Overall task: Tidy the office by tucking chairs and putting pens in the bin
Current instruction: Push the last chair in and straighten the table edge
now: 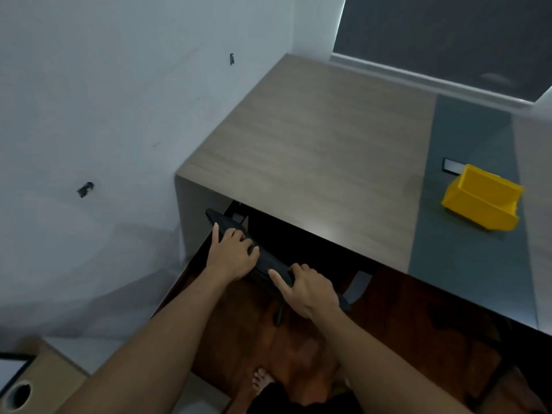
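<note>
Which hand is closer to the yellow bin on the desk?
The right hand. It grips the chair back at the end nearer the yellow bin, which sits up on the desk. The left hand holds the chair's far end, near the wall.

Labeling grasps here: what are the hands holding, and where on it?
Both hands grip the black chair by the top edge of its backrest: left hand toward the wall-side end, right hand further along. The chair sits at the desk edge.

white wall (119,100), dark window (448,34), cardboard box (38,380)
</note>
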Motion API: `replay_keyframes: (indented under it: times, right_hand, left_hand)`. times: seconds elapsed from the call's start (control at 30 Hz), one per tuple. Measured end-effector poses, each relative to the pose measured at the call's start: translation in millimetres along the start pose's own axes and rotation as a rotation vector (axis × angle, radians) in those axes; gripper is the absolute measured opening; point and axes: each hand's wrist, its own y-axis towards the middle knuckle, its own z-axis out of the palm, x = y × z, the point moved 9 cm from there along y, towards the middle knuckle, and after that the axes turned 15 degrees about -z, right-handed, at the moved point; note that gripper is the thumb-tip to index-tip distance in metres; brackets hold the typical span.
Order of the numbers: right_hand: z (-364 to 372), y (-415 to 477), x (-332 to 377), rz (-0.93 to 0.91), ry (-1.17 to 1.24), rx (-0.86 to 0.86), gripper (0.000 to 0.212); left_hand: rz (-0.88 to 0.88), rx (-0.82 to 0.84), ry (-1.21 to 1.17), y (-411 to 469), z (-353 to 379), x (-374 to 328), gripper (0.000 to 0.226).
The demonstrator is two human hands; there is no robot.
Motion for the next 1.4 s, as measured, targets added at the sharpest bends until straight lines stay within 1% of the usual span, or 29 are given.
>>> replay_keyframes:
  times: [0.13, 0.33, 0.6, 0.83, 1.0, 1.13, 1.33, 1.4]
  right_hand:
    - [-10.9, 19.5, -10.5, 0.045, -0.036, 0.001, 0.103]
    - [-20.0, 53.2, -23.9, 0.036, -0.051, 0.011, 0.105]
    - [-34.2, 96.2, -34.9, 0.033, -0.048, 0.003, 0.095]
    - [-49.0, 125.2, -58.6, -0.017, -0.078, -0.034, 0.09]
    - [-45.1, 140.8, -60.3, -0.058, -0.072, -0.015, 0.087]
    - [-40.0, 147.8, -59.1, -0.061, -0.062, 0.001, 0.088]
    - [-37.5, 151.1, -60.1, -0.051, -0.061, -0.011, 0.09]
    - [-37.3, 149.0, -58.3, -0.048, -0.073, -0.005, 0.091]
  left_hand:
    - [-0.007, -0.019, -0.077, 20.7, -3.6, -1.3, 0.06]
    - [-0.002, 0.014, -0.136, 50.1, -12.9, -6.8, 0.049]
    - [0.004, 0.05, -0.189, 93.1, -24.4, -9.6, 0.05]
    - [0.006, 0.058, -0.256, 109.5, -28.1, -24.7, 0.044]
    - [-0.014, 0.024, -0.313, 116.7, -31.7, -19.5, 0.038]
    - [-0.025, -0.031, -0.333, 120.8, -34.6, -11.3, 0.035]
    - [-0.041, -0.078, -0.304, 124.6, -30.7, -8.5, 0.037]
    - [-0.042, -0.058, -0.291, 124.8, -30.2, -8.5, 0.04]
